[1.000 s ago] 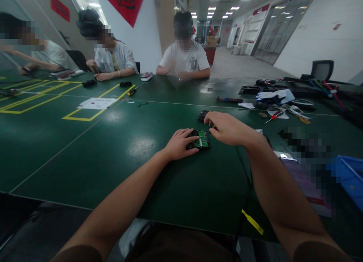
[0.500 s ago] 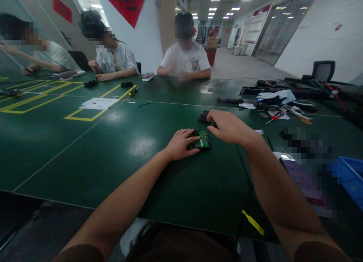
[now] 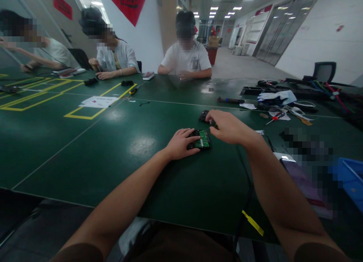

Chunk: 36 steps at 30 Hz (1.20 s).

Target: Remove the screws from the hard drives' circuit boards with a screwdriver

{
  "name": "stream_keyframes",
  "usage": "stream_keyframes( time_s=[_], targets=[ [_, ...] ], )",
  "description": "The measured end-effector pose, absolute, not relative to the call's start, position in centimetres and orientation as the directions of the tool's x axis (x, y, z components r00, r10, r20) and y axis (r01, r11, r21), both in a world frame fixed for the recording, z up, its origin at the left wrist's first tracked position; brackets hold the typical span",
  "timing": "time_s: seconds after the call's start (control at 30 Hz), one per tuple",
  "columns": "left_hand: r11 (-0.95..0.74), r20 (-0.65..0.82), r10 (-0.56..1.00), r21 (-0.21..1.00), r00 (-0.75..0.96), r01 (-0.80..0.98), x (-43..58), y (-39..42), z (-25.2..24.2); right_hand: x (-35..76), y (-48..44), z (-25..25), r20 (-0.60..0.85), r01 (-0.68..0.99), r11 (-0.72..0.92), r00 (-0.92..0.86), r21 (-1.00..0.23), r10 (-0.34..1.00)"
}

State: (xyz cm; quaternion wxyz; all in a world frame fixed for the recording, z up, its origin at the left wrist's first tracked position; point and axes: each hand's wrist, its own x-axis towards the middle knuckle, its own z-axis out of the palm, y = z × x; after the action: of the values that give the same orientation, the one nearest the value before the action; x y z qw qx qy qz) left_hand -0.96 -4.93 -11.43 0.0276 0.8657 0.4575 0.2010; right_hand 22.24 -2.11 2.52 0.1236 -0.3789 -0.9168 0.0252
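My left hand [image 3: 181, 144] lies over the left part of a black device with a green circuit board [image 3: 202, 139], its fingers spread across it on the green table [image 3: 113, 156]. Just above and to the right, my right hand [image 3: 224, 125] has its fingers curled together at the right side of a second, smaller black part [image 3: 203, 116]. Something small and dark shows between thumb and fingers there, too hidden to name.
At right lie a dark tool [image 3: 231, 100], white-blue gloves [image 3: 276, 97], a red screwdriver [image 3: 274, 118], cables and a blue bin [image 3: 351, 179]. A paper [image 3: 99, 102] and a yellow screwdriver [image 3: 135, 89] lie at left. Three people sit across the table.
My right hand has shifted very slightly at the fingertips. My left hand rests in the same place on the device.
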Motion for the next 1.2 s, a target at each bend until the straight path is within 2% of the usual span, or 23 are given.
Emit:
stream_keyframes(
  time_s=[0.43, 0.53, 0.83, 1.2],
  targets=[
    [-0.579, 0.325, 0.806, 0.262, 0.494, 0.772, -1.01, -4.86, -11.55, 22.32, -2.22, 2.79, 0.188, 0.742, 0.643, -0.616, -0.190, 0.765],
    [-0.578, 0.325, 0.807, 0.259, 0.493, 0.774, -0.99, -4.89, -11.54, 22.20, -2.26, 3.02, 0.186, 0.773, 0.610, -0.583, -0.172, 0.791],
    [-0.580, 0.325, 0.805, 0.254, 0.496, 0.774, -1.01, -5.00, -11.35, 22.08, -2.40, 2.87, 0.178, 0.743, 0.650, -0.626, -0.158, 0.759],
    [-0.581, 0.324, 0.805, 0.262, 0.497, 0.770, -1.08, -4.96, -11.38, 22.28, -2.42, 2.98, 0.141, 0.794, 0.594, -0.578, -0.129, 0.804]
  ],
)
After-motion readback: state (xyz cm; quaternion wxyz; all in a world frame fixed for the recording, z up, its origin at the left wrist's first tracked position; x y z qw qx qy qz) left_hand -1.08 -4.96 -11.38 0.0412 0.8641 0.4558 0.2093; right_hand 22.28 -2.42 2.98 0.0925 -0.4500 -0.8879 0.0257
